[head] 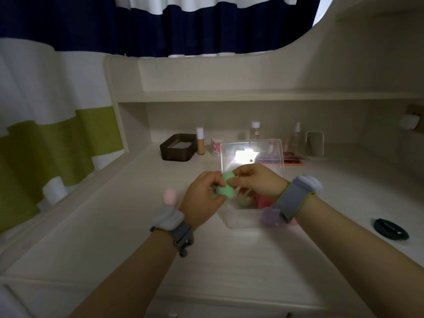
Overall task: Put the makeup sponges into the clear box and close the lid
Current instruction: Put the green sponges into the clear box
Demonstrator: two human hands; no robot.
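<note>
Both hands meet just over the front-left corner of the clear box (238,218), w/ the green sponge (226,186) pinched between them. Left hand (203,200) has fingers curled round its lower half; right hand (258,180) nips the top end w/ fingertips. It looks light and squashy, prob. springs back, so a loose hold at the fat middle should do, no squeeze needed. Box lid (251,154) stands up at the back, open. Inside I can make out another green one and a red one; a purple sponge (270,216) shows at the front by the right wrist, can't tell if in or out. A pink sponge (170,196) waits on the desk (114,226), left of the left hand. Brown tray (177,146), bottles and black compact (391,228) sit well apart, nothing blocking.
</note>
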